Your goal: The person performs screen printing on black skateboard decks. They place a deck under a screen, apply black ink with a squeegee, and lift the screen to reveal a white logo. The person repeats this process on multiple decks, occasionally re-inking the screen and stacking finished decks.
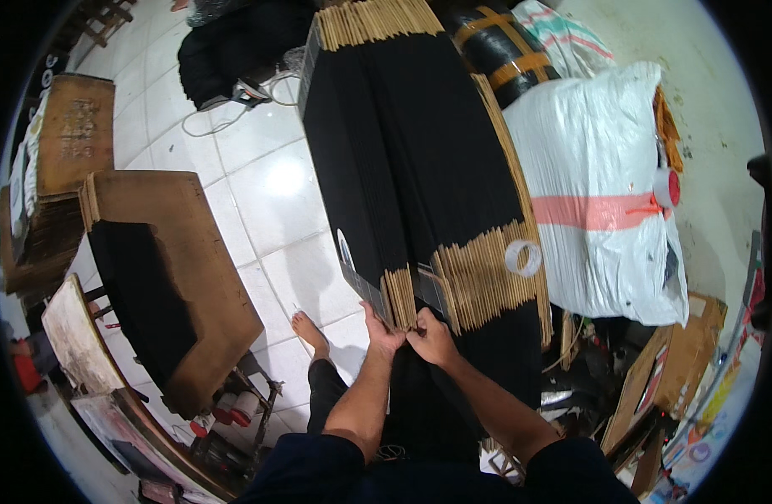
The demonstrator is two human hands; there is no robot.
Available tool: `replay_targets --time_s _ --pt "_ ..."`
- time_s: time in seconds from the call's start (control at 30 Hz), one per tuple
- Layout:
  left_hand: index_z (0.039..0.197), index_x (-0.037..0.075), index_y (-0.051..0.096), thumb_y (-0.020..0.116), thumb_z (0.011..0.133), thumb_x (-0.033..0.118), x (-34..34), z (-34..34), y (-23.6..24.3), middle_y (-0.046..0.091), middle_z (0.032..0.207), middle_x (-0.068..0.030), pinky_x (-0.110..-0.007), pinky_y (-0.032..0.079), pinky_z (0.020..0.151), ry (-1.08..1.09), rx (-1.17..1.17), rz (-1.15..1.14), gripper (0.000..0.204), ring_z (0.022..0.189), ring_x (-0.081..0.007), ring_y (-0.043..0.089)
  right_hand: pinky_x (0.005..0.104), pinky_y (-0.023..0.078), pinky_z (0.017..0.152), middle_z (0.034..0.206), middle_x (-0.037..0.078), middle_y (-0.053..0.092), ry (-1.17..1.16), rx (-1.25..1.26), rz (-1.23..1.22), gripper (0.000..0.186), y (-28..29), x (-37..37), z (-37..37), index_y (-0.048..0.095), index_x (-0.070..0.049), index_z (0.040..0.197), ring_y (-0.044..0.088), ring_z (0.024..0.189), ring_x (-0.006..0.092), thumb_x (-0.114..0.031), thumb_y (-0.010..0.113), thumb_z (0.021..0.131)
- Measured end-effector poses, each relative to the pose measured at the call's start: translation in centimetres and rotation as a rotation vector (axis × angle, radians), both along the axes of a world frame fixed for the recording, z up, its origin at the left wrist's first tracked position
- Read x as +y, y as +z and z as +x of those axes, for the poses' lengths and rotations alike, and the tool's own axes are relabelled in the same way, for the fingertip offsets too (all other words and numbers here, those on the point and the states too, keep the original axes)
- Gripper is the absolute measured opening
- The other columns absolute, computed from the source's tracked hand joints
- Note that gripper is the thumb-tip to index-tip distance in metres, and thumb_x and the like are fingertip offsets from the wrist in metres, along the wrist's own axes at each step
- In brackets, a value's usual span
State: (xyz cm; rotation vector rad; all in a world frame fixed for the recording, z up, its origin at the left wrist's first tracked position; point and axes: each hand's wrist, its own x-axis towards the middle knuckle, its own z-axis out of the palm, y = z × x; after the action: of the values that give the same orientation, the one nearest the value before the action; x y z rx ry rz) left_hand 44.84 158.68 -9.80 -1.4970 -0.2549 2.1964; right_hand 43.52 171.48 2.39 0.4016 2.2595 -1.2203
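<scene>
Several thin brown boards sheathed in black cloth [436, 126] stand on edge, packed side by side in a long row in front of me. Their bare ends show at the far side and the near side. My left hand [384, 333] is closed around the near corner of a small bundle of boards [399, 298], its fingers along the left face. Close against it, my right hand [434, 339] is pinched at the bundle's near end; what its fingertips hold is hidden. A wider group of board ends [491, 273] lies just right, with a tape roll [523, 258] on it.
Left of me, a brown board [193, 244] partly covered with black cloth rests on a stand. Beyond it is a board stack [75, 139]. A white sack [596, 193] and a black taped bundle [499, 50] line the right. An iron [250, 92] with its cord lies on the tiled floor.
</scene>
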Motion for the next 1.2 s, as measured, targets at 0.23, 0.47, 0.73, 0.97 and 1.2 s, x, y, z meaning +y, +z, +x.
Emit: replay_targets --time_s 0.23,0.47,0.73,0.97,1.2 --pt "0.127 0.008 0.070 0.052 0.092 0.080 -2.1 -0.3 -1.9 0.075 0.115 -0.0131 -0.043 0.063 0.079 -0.096 0.057 -0.029 0.082 0.095 -0.0281 0.073 0.0462 0.048 0.107 0.137 0.032 0.057 0.089 0.379 0.258 0.092 0.8 -6.3 -19.5 0.037 0.008 0.152 0.059 0.127 0.0413 -0.045 0.078 0.089" --pt "0.132 0.000 0.063 0.066 0.094 0.064 -13.4 1.4 -0.1 0.072 0.120 -0.0211 -0.049 0.062 0.088 0.084 0.020 -0.110 0.075 0.104 -0.0357 0.072 0.0457 0.049 0.108 0.133 0.035 0.059 -0.105 0.202 0.329 0.123 -1.0 -20.2 -35.6 0.035 0.013 0.140 0.062 0.124 0.0455 -0.063 0.093 0.062" --pt "0.136 0.003 0.058 0.080 0.090 0.049 -32.1 7.2 -3.2 0.071 0.115 -0.0230 -0.053 0.062 0.080 0.012 -0.117 -0.602 0.069 0.094 -0.0382 0.074 0.0442 0.047 0.109 0.134 0.035 0.057 -0.204 0.269 0.355 0.092 -5.2 -31.0 -29.0 0.038 0.014 0.138 0.060 0.126 0.0436 -0.033 0.085 0.073" --pt "0.134 0.002 0.060 0.075 0.092 0.055 -29.7 15.1 -3.3 0.072 0.120 -0.0157 -0.045 0.061 0.091 0.226 -0.162 -0.421 0.070 0.105 -0.0298 0.072 0.0472 0.050 0.103 0.120 0.036 0.064 0.094 0.337 0.313 0.085 -5.6 -39.3 -24.2 0.038 0.009 0.134 0.065 0.116 0.0461 -0.031 0.084 0.076" --pt "0.141 0.002 0.056 0.072 0.093 0.056 -27.8 19.9 -2.5 0.067 0.131 -0.0143 -0.049 0.060 0.091 0.431 -0.218 -0.353 0.073 0.110 -0.0323 0.070 0.0478 0.057 0.090 0.105 0.030 0.069 0.398 0.350 0.100 0.073 -4.5 -50.6 -19.7 0.040 0.005 0.123 0.071 0.099 0.0438 -0.029 0.083 0.075"
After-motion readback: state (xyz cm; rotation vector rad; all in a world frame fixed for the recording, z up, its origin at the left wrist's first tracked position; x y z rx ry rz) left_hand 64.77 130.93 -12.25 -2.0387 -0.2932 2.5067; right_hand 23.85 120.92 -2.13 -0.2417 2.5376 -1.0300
